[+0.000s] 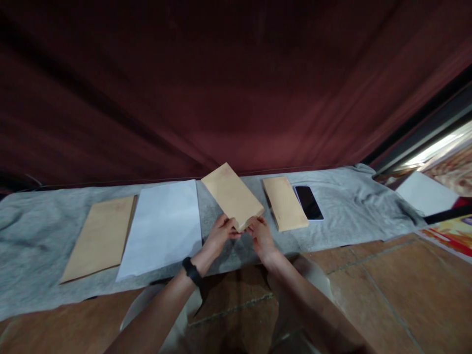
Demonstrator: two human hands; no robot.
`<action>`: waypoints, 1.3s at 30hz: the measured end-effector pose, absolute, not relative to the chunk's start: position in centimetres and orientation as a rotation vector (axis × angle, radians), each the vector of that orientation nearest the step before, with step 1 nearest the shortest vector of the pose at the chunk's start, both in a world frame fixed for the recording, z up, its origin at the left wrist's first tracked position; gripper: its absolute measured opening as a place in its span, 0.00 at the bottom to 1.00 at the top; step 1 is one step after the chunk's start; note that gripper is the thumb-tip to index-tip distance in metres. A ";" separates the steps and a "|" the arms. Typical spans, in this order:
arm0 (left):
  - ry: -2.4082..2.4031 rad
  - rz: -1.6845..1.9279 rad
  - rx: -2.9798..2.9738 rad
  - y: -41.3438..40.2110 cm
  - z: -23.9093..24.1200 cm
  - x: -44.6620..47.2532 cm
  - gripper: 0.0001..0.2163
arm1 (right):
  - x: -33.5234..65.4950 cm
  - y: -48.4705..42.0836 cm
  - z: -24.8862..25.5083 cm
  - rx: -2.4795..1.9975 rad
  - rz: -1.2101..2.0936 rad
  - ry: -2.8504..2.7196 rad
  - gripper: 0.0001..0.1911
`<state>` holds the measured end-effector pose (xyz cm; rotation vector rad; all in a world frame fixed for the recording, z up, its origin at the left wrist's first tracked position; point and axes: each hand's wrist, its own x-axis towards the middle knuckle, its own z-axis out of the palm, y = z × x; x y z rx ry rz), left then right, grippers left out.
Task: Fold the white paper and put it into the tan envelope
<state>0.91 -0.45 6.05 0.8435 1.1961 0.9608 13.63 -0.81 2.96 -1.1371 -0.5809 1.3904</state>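
**Left hand (221, 232) and right hand (259, 233) meet at the near end of a kraft envelope (233, 195)**

Both forearms reach forward from the near side and slant inward, so the hands come together just apart from each other, the envelope's near corner between them. The left hand grips the long left side by that corner, fingers curled and narrow; a black wristband (191, 271) circles its wrist. The right hand pinches the short near edge, its knuckles turned up and its fingers bent in toward the left. The envelope extends ahead of the hands, its far end angled leftward; whether it touches the grey cloth (342, 196) beneath cannot be told.

Just right of the right hand lies a pile of small kraft envelopes (286, 204), and beyond that, beside it, a smartphone (309, 202) with a dark screen. Left of the left hand lies white paper (164, 226), and farther out that way a larger brown envelope (100, 236). Past the hands hangs a dark red curtain (236, 108); below the forearms is brown tiled floor (398, 285).
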 end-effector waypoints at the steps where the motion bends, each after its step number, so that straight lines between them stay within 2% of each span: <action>1: 1.201 0.946 0.856 -0.3 6.0 0.8 0.13 | 13.9 -0.8 3.0 -1.152 1.409 -0.597 0.12; 13: 1.392 0.738 1.010 1.9 3.6 -2.6 0.06 | 17.1 -1.5 2.1 -1.266 1.473 -0.558 0.19; 16: 1.404 0.708 1.062 2.0 3.2 -2.9 0.04 | 17.7 -1.4 1.5 -1.391 1.296 -0.770 0.21; 20: 1.442 0.711 1.118 1.9 2.8 -3.2 0.05 | 18.1 -1.6 1.1 -1.532 0.816 -1.401 0.22; 24: 1.579 0.726 1.299 1.8 2.8 -3.5 0.13 | 17.6 -1.9 1.6 -1.525 0.438 -1.866 0.20; 27: 1.705 0.640 1.593 1.3 3.0 -3.7 0.23 | 17.1 -1.8 1.8 -1.481 0.390 -2.064 0.22; 30: 1.675 0.613 1.916 0.4 3.1 -3.8 0.27 | 16.9 -1.6 2.0 -1.493 0.387 -2.152 0.22; 34: 1.482 0.659 2.273 -0.6 3.0 -3.7 0.24 | 17.2 -1.5 2.4 -1.488 0.366 -2.272 0.21; 39: 1.392 0.503 2.427 -0.8 3.6 -3.6 0.16 | 17.2 -1.5 3.1 -1.519 0.335 -2.349 0.19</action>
